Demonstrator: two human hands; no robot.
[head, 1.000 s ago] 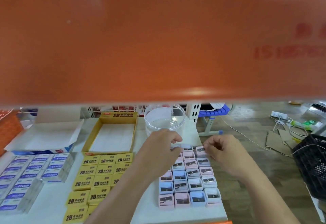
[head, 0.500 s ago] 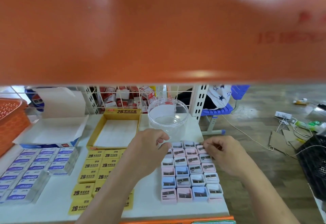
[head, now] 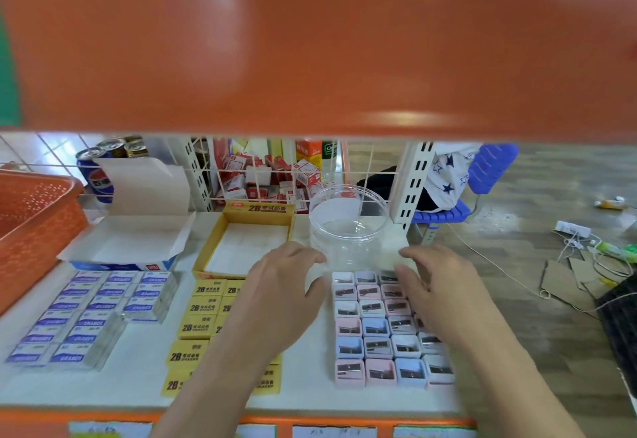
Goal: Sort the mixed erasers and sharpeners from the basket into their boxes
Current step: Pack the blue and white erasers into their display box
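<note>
The sharpeners (head: 375, 327) are sitting in neat rows on the right part of the surface (head: 144, 368), pink, blue & white ones packed side by side, prob so they are easy to scoop up. The clear tub (head: 348, 231) is standing just behind them, open on top w/ nothing in it, so I am guessing it is their home. The left hand (head: 286, 286) is hovering at the tub's near left side & the right hand (head: 437, 286) at its near right side. Both are holding nothing, fingers loose & a bit spread, as if getting set to cup the tub from 2 sides. I am not able to tell if any fingertip is touching the plastic. The yellow erasers (head: 196, 327) are lying in rows in the middle, just in front of the open yellow box (head: 256, 208). The blue erasers (head: 86, 320) on the left are lying in front of the white box (head: 124, 248) w/ its flap standing up. Each pile is waiting by its own box, so nothing is getting mixed up. The orange basket (head: 34, 231) is sitting far left, out of the way. Sorting is looking done; boxing up is prob the next job.
</note>
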